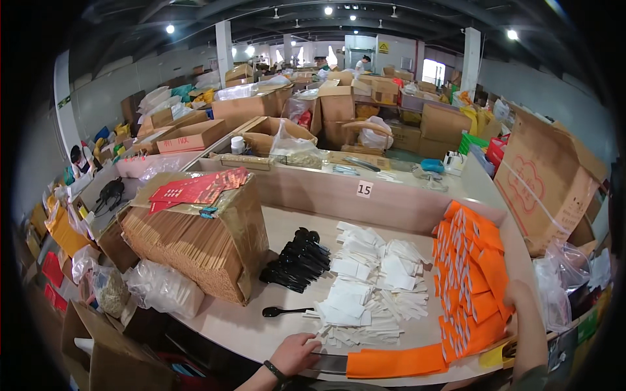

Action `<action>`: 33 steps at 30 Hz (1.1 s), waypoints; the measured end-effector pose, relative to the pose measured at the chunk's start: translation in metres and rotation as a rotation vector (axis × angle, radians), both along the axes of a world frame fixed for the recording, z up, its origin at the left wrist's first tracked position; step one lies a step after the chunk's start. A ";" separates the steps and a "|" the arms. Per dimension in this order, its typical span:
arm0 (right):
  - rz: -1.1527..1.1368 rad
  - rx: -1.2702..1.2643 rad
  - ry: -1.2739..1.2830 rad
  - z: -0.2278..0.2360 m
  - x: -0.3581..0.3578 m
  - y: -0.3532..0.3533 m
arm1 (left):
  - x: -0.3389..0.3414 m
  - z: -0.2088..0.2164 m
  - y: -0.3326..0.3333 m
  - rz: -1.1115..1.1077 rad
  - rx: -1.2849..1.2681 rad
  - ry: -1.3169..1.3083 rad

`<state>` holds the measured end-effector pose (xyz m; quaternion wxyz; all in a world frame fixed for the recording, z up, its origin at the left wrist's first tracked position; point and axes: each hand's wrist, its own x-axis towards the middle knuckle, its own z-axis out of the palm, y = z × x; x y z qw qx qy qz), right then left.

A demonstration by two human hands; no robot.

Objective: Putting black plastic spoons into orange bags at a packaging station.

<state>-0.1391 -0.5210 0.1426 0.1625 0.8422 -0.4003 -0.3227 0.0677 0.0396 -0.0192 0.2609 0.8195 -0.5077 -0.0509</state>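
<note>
Near the front edge of the table, my left hand [297, 354] has its fingers bent at the dark grey end of a long orange packet [396, 362] lying flat. My right hand [518, 296] is against the right side of a tall, overlapping stack of orange packets [468, 274]; its fingertips are hidden. Beyond my left hand lies a single black plastic spoon [285, 312]. A heap of black spoons [297, 260] sits farther back. To its right spreads a pile of white napkins and thin white paper-wrapped strips [358, 287].
A large carton [251, 228] packed with thin wooden sticks stands at left, red printed sheets [199, 189] on top. A low partition [313, 193] closes the table's back. Clear plastic bags [163, 287] and an open carton [111, 345] are at left, another carton [544, 182] at right.
</note>
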 end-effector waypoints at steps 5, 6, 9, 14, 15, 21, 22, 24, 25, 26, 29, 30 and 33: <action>0.281 -0.349 -0.529 -0.057 0.010 -0.009 | 0.009 0.000 0.001 0.038 -0.072 -0.038; 0.420 -0.305 -0.655 -0.062 0.022 0.013 | 0.011 0.005 0.001 0.067 -0.093 -0.022; 0.312 0.404 -0.816 -0.053 0.093 0.154 | 0.010 0.025 -0.008 0.378 -0.525 0.669; 0.674 1.632 -0.850 -0.092 0.144 0.325 | 0.034 0.109 -0.080 -0.169 -1.420 1.518; 0.465 1.892 -0.875 -0.104 0.150 0.343 | 0.033 0.124 -0.093 -0.301 -1.445 1.601; 0.188 2.307 -1.085 -0.114 0.145 0.377 | 0.025 0.156 -0.103 -0.546 -1.515 1.801; 0.175 2.260 -1.078 -0.112 0.143 0.377 | 0.023 0.158 -0.102 -0.526 -1.544 1.842; 0.108 2.373 -1.020 -0.117 0.149 0.379 | 0.021 0.164 -0.104 -0.544 -1.547 1.901; 0.039 2.481 -0.954 -0.118 0.150 0.380 | 0.021 0.168 -0.105 -0.565 -1.552 1.960; 0.034 2.483 -0.956 -0.119 0.147 0.384 | 0.022 0.167 -0.105 -0.561 -1.550 1.963; 0.166 2.485 -0.959 -0.120 0.141 0.400 | 0.038 0.169 -0.112 -0.225 -1.494 1.200; 0.139 2.484 -0.969 -0.123 0.141 0.403 | 0.037 0.171 -0.122 0.127 -1.356 0.719; -0.307 2.179 -0.937 -0.082 0.138 0.407 | 0.051 0.163 -0.132 0.099 -0.861 -0.352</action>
